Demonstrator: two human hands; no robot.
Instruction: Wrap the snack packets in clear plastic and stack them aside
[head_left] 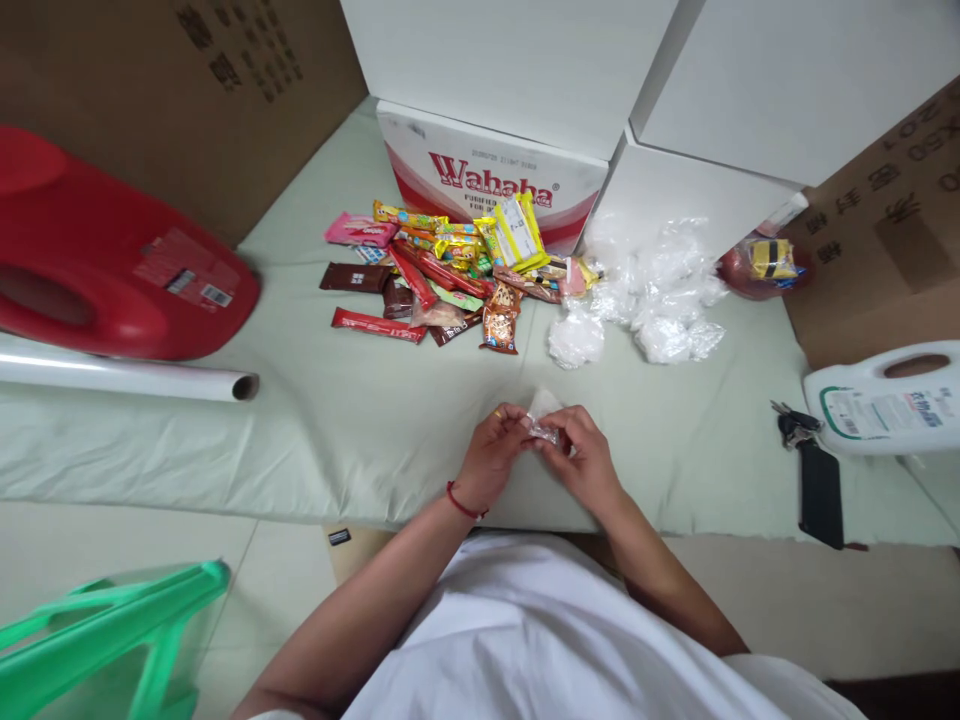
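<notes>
Close to the front of the green-covered table, my left hand (501, 437) and my right hand (581, 447) meet around a small clear plastic bag (545, 408). Fingers and thumbs of both hands pinch its crumpled near edge, while a whitish part sticks out beyond them. Whether anything is inside the bag cannot be made out. Beyond my hands lies a pile of wrapped snacks (442, 270) in red, yellow, brown and pink packets. Right of that pile sits a heap of similar clear plastic bags (652, 290) with white contents.
A Wahaha carton (495, 165) stands behind the snacks. At left lie a red jug (112, 260) and a white roll (127, 378). At right are a white detergent bottle (885, 400), keys (795, 420) and a black phone (820, 495). A green stool (120, 620) stands below left.
</notes>
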